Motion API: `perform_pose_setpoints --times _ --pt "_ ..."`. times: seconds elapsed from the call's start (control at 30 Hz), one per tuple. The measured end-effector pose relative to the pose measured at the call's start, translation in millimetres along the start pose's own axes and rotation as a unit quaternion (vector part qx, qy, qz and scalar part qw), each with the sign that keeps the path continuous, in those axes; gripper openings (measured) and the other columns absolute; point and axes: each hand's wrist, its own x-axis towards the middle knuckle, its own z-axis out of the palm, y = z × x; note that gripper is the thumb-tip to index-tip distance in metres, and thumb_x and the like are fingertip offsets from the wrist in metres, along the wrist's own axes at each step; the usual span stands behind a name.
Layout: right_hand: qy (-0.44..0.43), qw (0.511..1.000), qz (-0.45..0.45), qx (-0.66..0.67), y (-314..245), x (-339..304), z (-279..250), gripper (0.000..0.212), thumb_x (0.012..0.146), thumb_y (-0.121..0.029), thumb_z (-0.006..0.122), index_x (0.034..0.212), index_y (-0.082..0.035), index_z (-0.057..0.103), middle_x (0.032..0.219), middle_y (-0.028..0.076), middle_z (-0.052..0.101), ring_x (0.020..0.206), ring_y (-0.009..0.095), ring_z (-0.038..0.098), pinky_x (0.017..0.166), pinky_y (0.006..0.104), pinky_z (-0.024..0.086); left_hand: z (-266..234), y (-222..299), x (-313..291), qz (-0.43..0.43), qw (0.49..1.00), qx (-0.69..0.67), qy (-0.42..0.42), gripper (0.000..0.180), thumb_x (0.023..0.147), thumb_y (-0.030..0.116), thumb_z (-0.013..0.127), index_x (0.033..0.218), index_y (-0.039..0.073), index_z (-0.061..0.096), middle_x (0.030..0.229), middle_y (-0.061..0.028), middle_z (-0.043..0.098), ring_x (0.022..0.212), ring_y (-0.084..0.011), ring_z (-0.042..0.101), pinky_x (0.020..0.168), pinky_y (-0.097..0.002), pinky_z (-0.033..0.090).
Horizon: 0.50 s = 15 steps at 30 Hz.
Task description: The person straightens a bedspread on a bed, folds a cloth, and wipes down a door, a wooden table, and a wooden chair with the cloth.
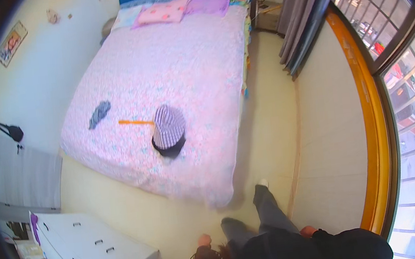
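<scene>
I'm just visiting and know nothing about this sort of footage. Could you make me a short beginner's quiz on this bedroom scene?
1. Fill in the colour: the ____ stick shows on the bed between the crumpled grey cloth and the checked, hat-like thing.

2. True or false: the person's left hand is touching the bed.

3. Multiple choice: where are the pillows?
A. At the head end of the bed
B. On the floor by the window
C. Under the grey cloth

Key:
1. Orange.
2. False; the hand is apart from the bed, near the person's legs.
3. A.
</scene>
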Motion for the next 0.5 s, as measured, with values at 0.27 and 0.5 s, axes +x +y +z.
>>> perform_pose_setpoints --times 0.27,0.5 --pt "0.218 0.968 -0.008 0.125 66 90 -172 0.028 0.087 -0.029 0.057 0.087 -0.003 0.069 0.087 0.022 0.068 0.077 0.037 0.066 0.072 0.0489 0.05 -110 166 136 0.372 0.908 0.085 0.174 0.028 0.082 0.013 0.065 0.109 0.007 0.064 0.094 -0.0138 0.067 0.089 -0.0283 0.063 0.076 -0.043 0.052" --pt "0.355 0.764 0.009 0.539 136 108 -402 0.026 0.09 -0.013 0.054 0.106 0.005 0.066 0.08 0.014 0.07 0.07 0.021 0.068 0.064 0.0318 0.054 -181 230 178 0.19 0.977 -0.079 0.063 0.029 0.09 0.027 0.069 0.11 0.006 0.067 0.093 -0.0141 0.071 0.089 -0.0266 0.069 0.074 -0.0425 0.056"
